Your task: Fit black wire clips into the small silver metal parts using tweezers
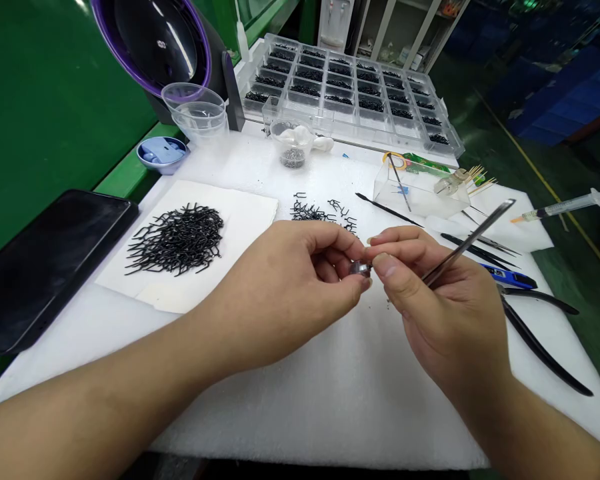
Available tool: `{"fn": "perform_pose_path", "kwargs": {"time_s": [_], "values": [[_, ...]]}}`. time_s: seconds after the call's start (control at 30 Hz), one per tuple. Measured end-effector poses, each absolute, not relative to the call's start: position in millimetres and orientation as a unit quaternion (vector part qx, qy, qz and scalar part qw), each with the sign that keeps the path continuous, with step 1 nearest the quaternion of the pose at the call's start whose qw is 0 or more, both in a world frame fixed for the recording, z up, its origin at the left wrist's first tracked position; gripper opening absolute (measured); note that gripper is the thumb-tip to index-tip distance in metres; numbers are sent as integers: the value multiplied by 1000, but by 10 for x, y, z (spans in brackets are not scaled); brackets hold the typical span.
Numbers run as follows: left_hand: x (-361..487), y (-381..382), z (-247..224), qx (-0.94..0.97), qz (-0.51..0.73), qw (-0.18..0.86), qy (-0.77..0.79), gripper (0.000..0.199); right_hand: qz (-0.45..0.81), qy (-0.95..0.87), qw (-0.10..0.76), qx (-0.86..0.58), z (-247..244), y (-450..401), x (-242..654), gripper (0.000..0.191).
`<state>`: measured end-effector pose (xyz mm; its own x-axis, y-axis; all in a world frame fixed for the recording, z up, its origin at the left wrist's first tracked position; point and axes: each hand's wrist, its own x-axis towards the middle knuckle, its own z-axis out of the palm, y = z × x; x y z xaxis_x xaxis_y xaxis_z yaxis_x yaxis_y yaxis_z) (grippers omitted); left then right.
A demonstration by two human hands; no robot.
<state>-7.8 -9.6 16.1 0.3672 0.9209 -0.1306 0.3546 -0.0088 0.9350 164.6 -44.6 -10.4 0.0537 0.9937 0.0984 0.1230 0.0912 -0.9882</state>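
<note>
My left hand (285, 287) pinches a small round shiny metal piece (360, 268) between thumb and fingers near the middle of the view. From the right, my right hand (440, 300) meets it, thumb and fingertips closed at the piece's edge. A slim metal tool (473, 240) lies across my right palm, its end pointing up and right. Whatever the right fingertips pinch is too small to make out. Behind the hands is a small group of black bent pieces (313, 212). A larger heap of them (180, 239) rests on white paper (245, 207) at the left.
A compartment box (325, 113) of black pieces stands at the back, near clear cups (195, 113) and a fan (160, 47). A phone (55, 260) is at left. Pliers (540, 340), tweezers (480, 250) and a syringe (560, 208) are at right.
</note>
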Motion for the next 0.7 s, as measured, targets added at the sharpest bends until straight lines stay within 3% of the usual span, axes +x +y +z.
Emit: {"fn": "perform_pose_path", "kwargs": {"time_s": [0.3, 0.47, 0.53, 0.7], "values": [[-99, -64, 63, 707, 246, 466, 471, 8, 476, -463, 565, -490, 5, -378, 1736, 9], [-107, -24, -79, 850, 173, 311, 388, 14, 556, -373, 562, -485, 13, -247, 1797, 2], [-114, -20, -118, 875, 148, 271, 373, 16, 559, -354, 567, -491, 10, -215, 1812, 8], [-108, -32, -59, 830, 202, 293, 431, 19, 567, -350, 573, -477, -14, -224, 1820, 9]]}}
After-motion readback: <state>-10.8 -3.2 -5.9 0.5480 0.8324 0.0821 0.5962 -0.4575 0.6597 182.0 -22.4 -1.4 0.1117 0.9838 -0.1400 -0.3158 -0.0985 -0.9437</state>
